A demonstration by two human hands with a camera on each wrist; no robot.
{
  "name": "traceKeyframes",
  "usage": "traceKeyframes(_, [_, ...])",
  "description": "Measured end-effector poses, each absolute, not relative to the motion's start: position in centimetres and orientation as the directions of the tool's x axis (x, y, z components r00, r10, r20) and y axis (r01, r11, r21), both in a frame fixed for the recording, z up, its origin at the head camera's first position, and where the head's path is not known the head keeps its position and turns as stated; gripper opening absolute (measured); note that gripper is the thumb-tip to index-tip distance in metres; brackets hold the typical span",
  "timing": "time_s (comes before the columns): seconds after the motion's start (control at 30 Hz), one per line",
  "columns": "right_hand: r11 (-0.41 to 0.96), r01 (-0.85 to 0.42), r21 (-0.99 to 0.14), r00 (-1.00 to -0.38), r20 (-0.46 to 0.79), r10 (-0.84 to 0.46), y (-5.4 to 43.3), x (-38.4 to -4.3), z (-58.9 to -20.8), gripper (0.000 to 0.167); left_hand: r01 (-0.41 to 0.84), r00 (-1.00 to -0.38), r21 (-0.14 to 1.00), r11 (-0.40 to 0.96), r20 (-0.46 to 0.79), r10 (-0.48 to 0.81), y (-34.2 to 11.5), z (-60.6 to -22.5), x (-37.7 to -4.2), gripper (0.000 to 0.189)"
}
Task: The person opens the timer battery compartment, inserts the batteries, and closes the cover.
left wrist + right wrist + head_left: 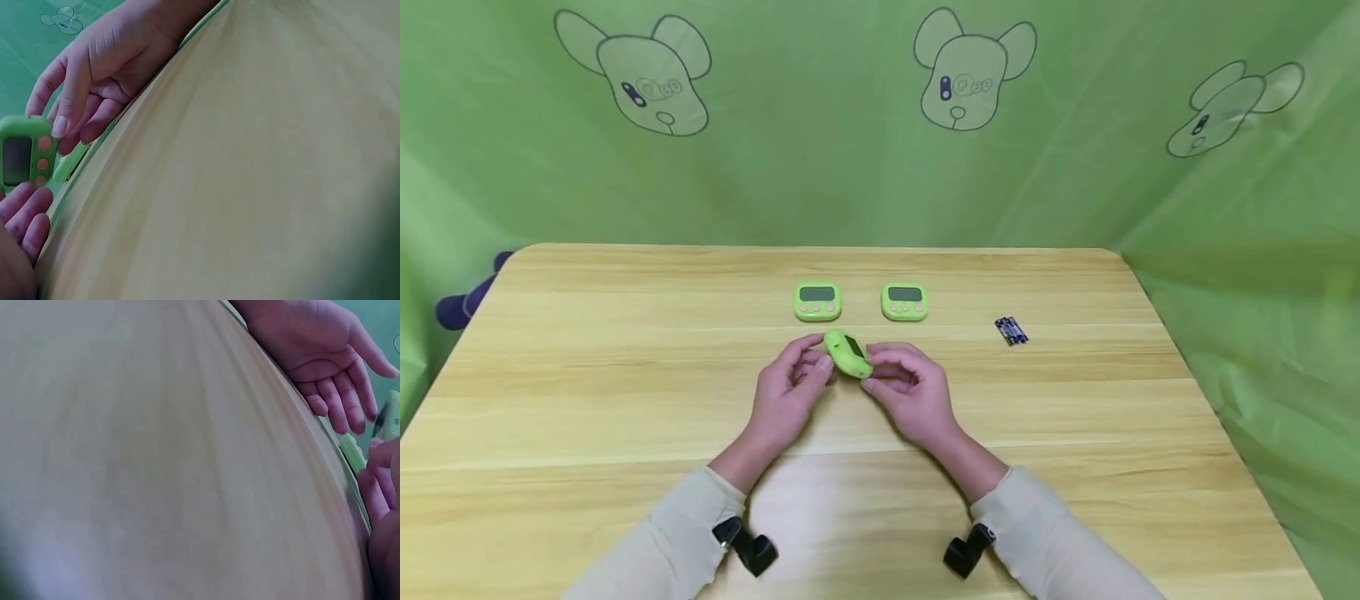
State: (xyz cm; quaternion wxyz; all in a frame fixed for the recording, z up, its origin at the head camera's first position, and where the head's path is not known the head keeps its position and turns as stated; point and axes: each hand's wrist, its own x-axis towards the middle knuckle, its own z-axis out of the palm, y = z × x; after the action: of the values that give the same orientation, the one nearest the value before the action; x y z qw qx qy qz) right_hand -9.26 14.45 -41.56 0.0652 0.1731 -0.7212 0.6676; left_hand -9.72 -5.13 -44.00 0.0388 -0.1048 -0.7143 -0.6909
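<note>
A green digital kitchen timer is held tilted above the table, its dark screen turned to the right. My right hand pinches it; in the left wrist view its thumb lies at the corner beside the pink buttons. My left hand is at the timer's other edge, fingertips against or very near it. In the right wrist view the left hand shows loose fingers, thumb apart from the timer. Whether the left hand bears any weight is hard to tell.
Two matching green timers lie side by side, screens up, beyond the hands. Several small blue batteries lie together at the right. Green curtains with printed animal heads stand behind the wooden table.
</note>
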Motion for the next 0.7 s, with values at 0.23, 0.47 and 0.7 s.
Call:
traceKeyframes(0.23, [0.119, -0.413, -0.903, -0.906, 0.393, -0.157, 14.0, -9.2, -41.5, 0.024, 0.135, -0.989, 0.990, 0.049, 0.132, 0.060, -4.9, -43.9, -9.8, 0.046])
traceKeyframes(0.47, [0.100, -0.293, -0.951, -0.951, 0.279, -0.132, 14.0, -9.2, -41.2, 0.034, 0.133, -0.991, 0.989, 0.059, 0.131, 0.040, -4.7, -43.9, -9.9, 0.035])
traceKeyframes(0.7, [0.141, -0.225, -0.964, -0.968, 0.204, -0.148, 13.1, -9.7, -40.5, 0.035, 0.120, -0.990, 0.990, 0.078, 0.113, 0.087, -5.0, -43.9, -10.1, 0.034])
